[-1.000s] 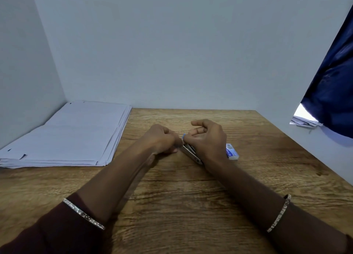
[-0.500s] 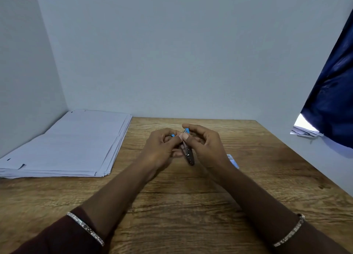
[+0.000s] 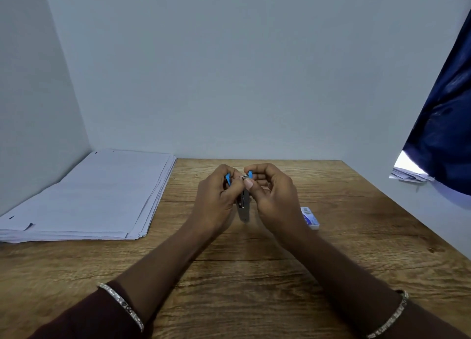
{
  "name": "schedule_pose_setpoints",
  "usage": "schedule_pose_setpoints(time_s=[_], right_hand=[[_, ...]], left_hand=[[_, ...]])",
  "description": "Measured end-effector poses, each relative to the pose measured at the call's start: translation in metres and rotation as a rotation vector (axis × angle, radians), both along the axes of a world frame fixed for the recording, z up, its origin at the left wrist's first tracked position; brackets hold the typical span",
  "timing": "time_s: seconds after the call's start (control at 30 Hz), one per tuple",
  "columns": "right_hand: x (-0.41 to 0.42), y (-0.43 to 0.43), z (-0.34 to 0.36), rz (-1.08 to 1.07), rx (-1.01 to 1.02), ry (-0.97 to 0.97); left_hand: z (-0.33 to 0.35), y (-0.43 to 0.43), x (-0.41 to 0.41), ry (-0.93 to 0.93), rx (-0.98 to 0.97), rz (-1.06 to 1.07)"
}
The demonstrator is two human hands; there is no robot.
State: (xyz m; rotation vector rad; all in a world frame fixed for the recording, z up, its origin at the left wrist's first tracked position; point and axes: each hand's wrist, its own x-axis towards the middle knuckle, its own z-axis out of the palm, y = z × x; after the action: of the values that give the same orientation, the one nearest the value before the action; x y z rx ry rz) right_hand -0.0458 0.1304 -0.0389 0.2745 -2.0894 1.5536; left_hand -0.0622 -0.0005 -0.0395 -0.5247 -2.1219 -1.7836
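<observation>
Sheets of white paper lie in a thick stack (image 3: 102, 193) at the far left of the wooden surface (image 3: 254, 287), pushed into the corner where the two pale walls meet. The edges of the stack are not fully even.

Next to it, near the middle of the surface, the left hand (image 3: 216, 203) is raised a little above the wood. Its fingers are curled around a small grey metal stapler (image 3: 244, 206), and a blue part of the stapler shows between the fingers at the top. The stapler stands almost upright between both hands, with its lower end pointing down to the surface; I cannot tell if this end touches the wood.

The right hand (image 3: 275, 201) is just beside the left one. Its thumb and forefinger pinch the upper end of the stapler, where a second blue part and a small shiny piece are seen. The other fingers are bent loosely behind.

A thin bracelet sits on each wrist, at the edge of a dark sleeve.

A small white and blue box (image 3: 310, 217) lies flat on the surface just to the right of the right hand, partly hidden by it.

At the far right, a dark blue cloth (image 3: 446, 124) hangs down, and some loose papers (image 3: 410, 174) lie under its lower edge.
</observation>
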Motion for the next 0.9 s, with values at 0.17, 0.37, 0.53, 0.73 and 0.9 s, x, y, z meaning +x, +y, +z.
schedule_pose_setpoints(time_s=[0.17,0.37,0.53,0.73,0.9], right_hand=[[0.001,-0.003,0.0,0.006,-0.078,-0.009],[0.002,0.0,0.005,0.061,-0.291,-0.041],[0.007,-0.003,0.012,0.054,-0.369,0.065],[0.014,-0.004,0.018,0.182,-0.278,0.163],[0.021,0.001,0.018,0.257,0.173,0.3]], left_hand=[[-0.004,0.001,-0.006,-0.036,0.016,-0.067],[-0.004,-0.006,-0.022,-0.312,0.504,-0.18],[0.005,-0.006,-0.019,-0.598,0.894,-0.292],[0.011,-0.013,-0.02,-0.744,1.074,-0.415],[0.01,-0.025,-0.028,-0.66,1.086,-0.355]])
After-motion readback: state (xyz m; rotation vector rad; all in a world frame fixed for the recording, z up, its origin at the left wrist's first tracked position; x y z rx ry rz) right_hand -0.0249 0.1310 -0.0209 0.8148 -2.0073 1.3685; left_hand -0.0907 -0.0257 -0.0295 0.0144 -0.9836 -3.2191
